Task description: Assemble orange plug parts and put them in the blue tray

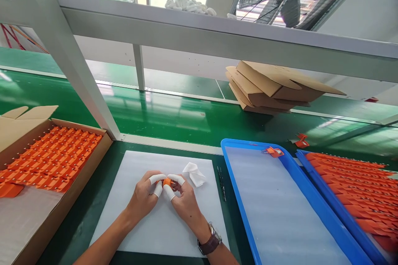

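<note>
Over a white mat, my left hand and my right hand meet around a small orange part. White finger covers sit on the thumbs and index fingers, and both hands pinch the part between those fingertips. Much of the part is hidden by the fingers. A crumpled white cloth lies on the mat just beyond my right hand. Dark tweezers lie to the right of the mat.
At left stands a cardboard box with rows of orange parts. A blue-rimmed tray at right holds one orange part; beside it, another tray holds many. Folded cartons and a metal frame stand behind.
</note>
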Demonstrator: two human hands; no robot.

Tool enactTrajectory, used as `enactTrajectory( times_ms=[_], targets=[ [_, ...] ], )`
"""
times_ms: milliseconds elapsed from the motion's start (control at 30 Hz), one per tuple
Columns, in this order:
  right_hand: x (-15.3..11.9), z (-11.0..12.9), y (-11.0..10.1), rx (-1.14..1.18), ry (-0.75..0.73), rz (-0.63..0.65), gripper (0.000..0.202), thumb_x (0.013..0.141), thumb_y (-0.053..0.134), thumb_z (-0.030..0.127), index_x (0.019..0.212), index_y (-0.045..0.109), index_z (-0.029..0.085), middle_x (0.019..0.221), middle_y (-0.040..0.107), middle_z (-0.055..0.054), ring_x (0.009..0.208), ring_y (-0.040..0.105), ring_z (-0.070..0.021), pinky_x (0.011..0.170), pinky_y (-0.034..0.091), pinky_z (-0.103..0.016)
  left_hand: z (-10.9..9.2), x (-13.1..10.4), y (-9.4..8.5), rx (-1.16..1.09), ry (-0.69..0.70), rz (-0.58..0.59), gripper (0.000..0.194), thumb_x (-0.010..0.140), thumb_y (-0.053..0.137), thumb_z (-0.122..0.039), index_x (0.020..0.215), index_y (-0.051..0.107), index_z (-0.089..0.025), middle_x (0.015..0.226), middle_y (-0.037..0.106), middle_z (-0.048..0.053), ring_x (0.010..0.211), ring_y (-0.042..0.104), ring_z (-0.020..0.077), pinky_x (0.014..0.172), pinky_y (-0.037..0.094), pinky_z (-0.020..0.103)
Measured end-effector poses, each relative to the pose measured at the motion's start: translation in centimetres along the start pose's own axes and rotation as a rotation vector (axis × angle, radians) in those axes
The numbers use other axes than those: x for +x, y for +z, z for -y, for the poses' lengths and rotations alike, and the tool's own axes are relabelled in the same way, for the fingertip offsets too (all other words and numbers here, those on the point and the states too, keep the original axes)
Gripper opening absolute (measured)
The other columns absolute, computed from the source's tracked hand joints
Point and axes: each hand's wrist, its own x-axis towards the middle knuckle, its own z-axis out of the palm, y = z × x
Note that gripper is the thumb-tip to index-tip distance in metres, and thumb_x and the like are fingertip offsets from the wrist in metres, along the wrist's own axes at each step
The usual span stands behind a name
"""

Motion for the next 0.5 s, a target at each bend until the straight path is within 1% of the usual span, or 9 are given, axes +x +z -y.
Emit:
enactTrajectory(
  times_ms=[100,200,300,367,433,467,500],
  targets=[
    [0.1,-0.2,0.0,0.058,0.080,-0.004,0.022,0.091,0.066,0.026,0.112,0.067,0.021,0.100,0.069,-0.006,0.088,0.070,-0.0198,0.080,0.064,-0.035,0.2,0.0,-0.3,0.002,0.031,0.038,0.032,0.094,0.052,-0.017,0.118,0.070,-0.030,0.116,0.070,0.006,0.107,0.068,0.0237,0.087,0.060,0.037],
    [0.1,-0.1,-0.2,0.015,0.035,0.006,0.023,0.091,0.065,0.024,0.114,0.066,0.022,0.102,0.069,-0.006,0.089,0.070,-0.0195,0.081,0.063,-0.035,0.2,0.2,-0.5,-0.001,0.014,0.085,0.032,0.095,0.052,-0.019,0.121,0.068,-0.030,0.118,0.069,0.006,0.108,0.068,0.0235,0.088,0.060,0.038],
    [0.2,0.3,-0.7,-0.121,-0.070,0.017,0.023,0.094,0.062,0.024,0.117,0.065,0.023,0.100,0.067,-0.006,0.083,0.067,-0.0185,0.073,0.063,-0.033,0.0,0.3,-0.6,-0.002,-0.032,0.088,0.027,0.095,0.052,-0.022,0.113,0.070,-0.029,0.113,0.069,0.006,0.102,0.068,0.0229,0.083,0.061,0.037],
    [0.3,0.9,-1.1,-0.231,-0.173,-0.043,0.021,0.095,0.062,0.026,0.116,0.065,0.023,0.099,0.066,-0.007,0.082,0.065,-0.0196,0.071,0.062,-0.035,-0.1,0.4,-0.6,-0.007,-0.055,0.071,0.025,0.095,0.052,-0.023,0.110,0.071,-0.028,0.111,0.069,0.006,0.100,0.069,0.0226,0.082,0.061,0.036],
    [0.2,2.4,-1.5,-0.300,-0.287,-0.122,0.020,0.096,0.061,0.025,0.116,0.065,0.023,0.101,0.066,-0.008,0.087,0.065,-0.0215,0.075,0.061,-0.038,-0.1,0.4,-0.6,-0.023,-0.067,0.053,0.024,0.095,0.052,-0.024,0.110,0.071,-0.028,0.110,0.069,0.006,0.100,0.068,0.0226,0.084,0.060,0.037],
    [0.0,3.6,-1.6,-0.314,-0.337,-0.135,0.021,0.096,0.060,0.023,0.117,0.064,0.024,0.102,0.067,-0.008,0.089,0.066,-0.0222,0.077,0.061,-0.039,0.0,0.3,-0.7,-0.035,-0.071,0.046,0.024,0.094,0.053,-0.024,0.110,0.072,-0.028,0.110,0.069,0.006,0.101,0.068,0.0228,0.085,0.060,0.037],
    [-0.3,5.1,-1.8,-0.317,-0.381,-0.122,0.023,0.096,0.060,0.021,0.118,0.064,0.025,0.102,0.068,-0.008,0.091,0.067,-0.0224,0.077,0.061,-0.039,0.1,0.3,-0.7,-0.051,-0.073,0.047,0.025,0.094,0.054,-0.024,0.111,0.072,-0.028,0.111,0.069,0.006,0.101,0.069,0.0231,0.086,0.060,0.037]
  ],
)
